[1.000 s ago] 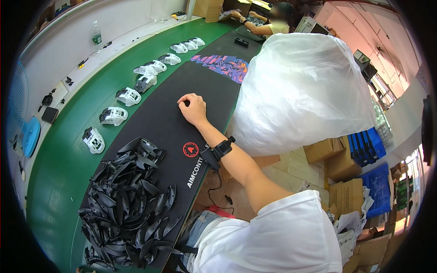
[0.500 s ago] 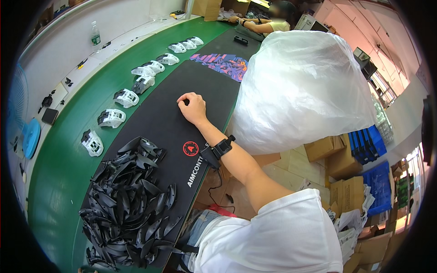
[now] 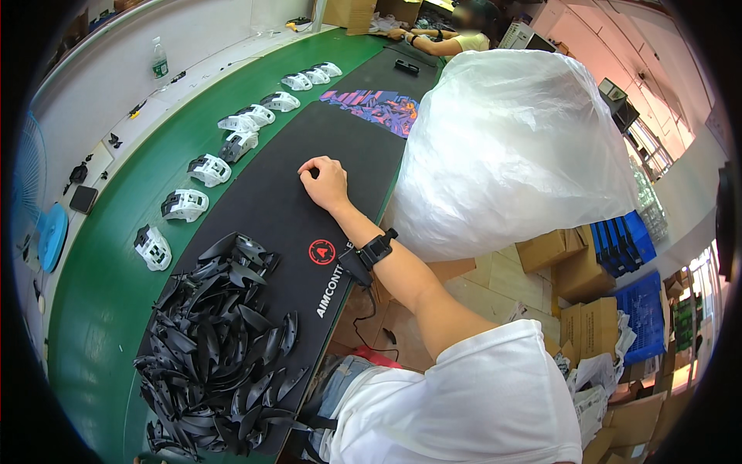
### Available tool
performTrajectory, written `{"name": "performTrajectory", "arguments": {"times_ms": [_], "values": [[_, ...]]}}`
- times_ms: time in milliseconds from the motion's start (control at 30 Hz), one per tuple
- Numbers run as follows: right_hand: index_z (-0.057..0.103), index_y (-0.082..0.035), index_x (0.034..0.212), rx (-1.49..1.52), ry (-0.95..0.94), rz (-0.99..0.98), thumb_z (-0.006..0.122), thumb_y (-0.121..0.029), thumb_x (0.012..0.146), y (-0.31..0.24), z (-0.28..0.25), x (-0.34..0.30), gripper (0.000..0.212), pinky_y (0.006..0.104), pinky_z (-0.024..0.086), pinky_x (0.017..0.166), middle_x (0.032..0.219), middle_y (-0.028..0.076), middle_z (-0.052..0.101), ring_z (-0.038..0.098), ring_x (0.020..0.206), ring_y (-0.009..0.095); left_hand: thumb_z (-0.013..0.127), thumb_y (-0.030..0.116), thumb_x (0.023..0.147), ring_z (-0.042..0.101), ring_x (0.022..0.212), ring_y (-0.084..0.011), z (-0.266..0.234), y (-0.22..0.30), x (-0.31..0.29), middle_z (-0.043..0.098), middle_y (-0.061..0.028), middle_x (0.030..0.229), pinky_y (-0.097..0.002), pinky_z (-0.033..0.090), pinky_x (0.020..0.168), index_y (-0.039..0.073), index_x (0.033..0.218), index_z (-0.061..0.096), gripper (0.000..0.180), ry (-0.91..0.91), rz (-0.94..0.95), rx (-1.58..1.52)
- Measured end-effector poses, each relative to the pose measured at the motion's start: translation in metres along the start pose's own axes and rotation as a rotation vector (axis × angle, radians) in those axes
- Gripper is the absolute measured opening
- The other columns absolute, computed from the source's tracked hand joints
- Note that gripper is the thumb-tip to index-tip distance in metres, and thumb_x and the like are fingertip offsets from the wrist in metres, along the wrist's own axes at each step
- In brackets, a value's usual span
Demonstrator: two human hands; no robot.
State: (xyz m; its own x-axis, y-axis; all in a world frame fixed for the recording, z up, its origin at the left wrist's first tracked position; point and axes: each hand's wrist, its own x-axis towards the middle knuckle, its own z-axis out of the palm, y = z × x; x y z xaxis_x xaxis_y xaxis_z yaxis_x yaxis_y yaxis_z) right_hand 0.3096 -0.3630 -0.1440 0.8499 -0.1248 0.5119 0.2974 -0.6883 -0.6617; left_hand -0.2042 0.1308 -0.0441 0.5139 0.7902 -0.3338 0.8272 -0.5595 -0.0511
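My right hand rests on a long black mat, its fingers curled in and the thumb bent towards them. A dark gap shows between thumb and forefinger, and no object is visible there. A black band with a small device sits around my right wrist. Nearest this hand, to its lower left, lies a large heap of curved black plastic pieces. Left of the mat, several white-and-black molded shells form a line along the green tabletop. My left hand is not in view.
A big translucent plastic bag bulges beside the mat's right edge. Cardboard boxes and blue crates stand on the floor at right. A blue fan and a bottle are at left. Another person works at the far end.
The view shifts very slightly, so the shells and the bottle appear a little further left. My right hand stays in the same curled pose on the mat.
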Motion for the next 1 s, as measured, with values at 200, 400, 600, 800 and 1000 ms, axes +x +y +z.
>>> {"name": "performTrajectory", "arguments": {"times_ms": [200,400,600,800,1000], "values": [[0.069,-0.015,0.073,-0.002,-0.005,0.005,0.062,-0.020,0.073,0.0007,-0.0002,0.0009,0.009,0.0433,0.042,0.090,0.094,0.006,0.066,0.057,0.098,0.029,0.070,0.067,0.069,0.047,0.117,-0.0441,-0.0017,0.0022,-0.0011,0.039,-0.0288,0.133,-0.0497,0.040,0.097,0.006,0.139,0.039,0.098,-0.001,-0.008,-0.015],[0.069,-0.015,0.073,0.010,-0.009,0.004,0.062,-0.020,0.073,0.0028,0.0001,0.0032,0.009,0.0435,0.041,0.090,0.093,0.006,0.066,0.057,0.098,0.029,0.070,0.065,0.069,0.049,0.115,-0.0441,-0.0005,0.0021,-0.0011,0.041,-0.0305,0.130,-0.0487,0.041,0.096,0.005,0.138,0.040,0.097,0.021,0.027,-0.024],[0.069,-0.015,0.072,0.002,-0.011,0.003,0.061,-0.020,0.073,0.0029,0.0000,0.0041,0.009,0.0440,0.041,0.090,0.093,0.007,0.066,0.057,0.099,0.030,0.071,0.065,0.069,0.049,0.115,-0.0434,-0.0031,0.0069,-0.0029,0.040,-0.0300,0.132,-0.0485,0.041,0.096,0.005,0.138,0.040,0.097,0.013,0.013,-0.010],[0.069,-0.015,0.072,-0.004,-0.021,0.010,0.061,-0.021,0.074,0.0038,-0.0003,0.0048,0.009,0.0441,0.041,0.091,0.094,0.007,0.066,0.056,0.100,0.030,0.071,0.065,0.069,0.048,0.116,-0.0433,-0.0038,0.0065,-0.0036,0.039,-0.0293,0.133,-0.0483,0.041,0.096,0.005,0.139,0.039,0.097,0.006,0.004,-0.020],[0.070,-0.014,0.075,-0.031,-0.015,-0.004,0.063,-0.021,0.074,0.0052,-0.0006,0.0030,0.010,0.0431,0.044,0.088,0.093,0.007,0.066,0.058,0.097,0.030,0.070,0.065,0.069,0.048,0.116,-0.0443,-0.0061,0.0080,-0.0049,0.040,-0.0299,0.132,-0.0488,0.040,0.097,0.006,0.138,0.040,0.096,0.015,0.013,0.021]]}}
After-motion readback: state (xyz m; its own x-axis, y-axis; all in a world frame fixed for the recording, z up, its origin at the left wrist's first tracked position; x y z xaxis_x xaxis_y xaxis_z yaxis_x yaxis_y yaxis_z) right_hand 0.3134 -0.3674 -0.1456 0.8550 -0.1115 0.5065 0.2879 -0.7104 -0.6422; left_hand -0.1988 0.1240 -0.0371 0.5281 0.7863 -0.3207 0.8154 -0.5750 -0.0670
